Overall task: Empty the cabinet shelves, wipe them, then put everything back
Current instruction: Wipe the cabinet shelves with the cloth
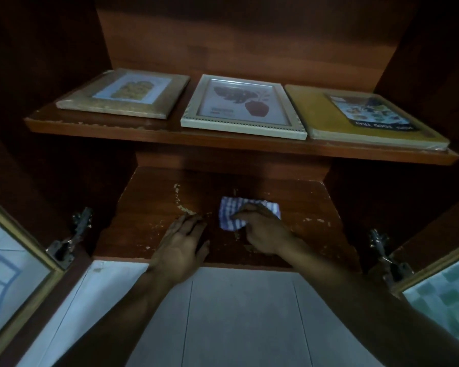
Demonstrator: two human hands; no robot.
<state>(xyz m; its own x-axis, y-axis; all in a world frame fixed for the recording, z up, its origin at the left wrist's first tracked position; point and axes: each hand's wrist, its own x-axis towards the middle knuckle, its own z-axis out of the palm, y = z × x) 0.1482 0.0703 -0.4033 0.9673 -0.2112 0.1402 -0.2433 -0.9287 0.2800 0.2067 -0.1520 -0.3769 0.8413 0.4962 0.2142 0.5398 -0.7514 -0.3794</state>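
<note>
A blue and white striped cloth (231,221) lies bunched on the lower cabinet shelf (316,207), which is brown wood with chipped pale patches. My right hand (263,231) presses on the cloth, fingers curled over its near edge. My left hand (182,245) rests flat on the shelf's front edge, fingers straight. On the upper shelf (112,129) lie a gold picture frame (122,95) at left, a white picture frame (241,107) in the middle and a yellow wrapped tray box (361,119) at right.
Both cabinet doors stand open, the left door (13,263) and the right door (443,292), each with metal hinges near the lower shelf's corners. Grey tiled floor (239,313) shows below the shelf, between my forearms.
</note>
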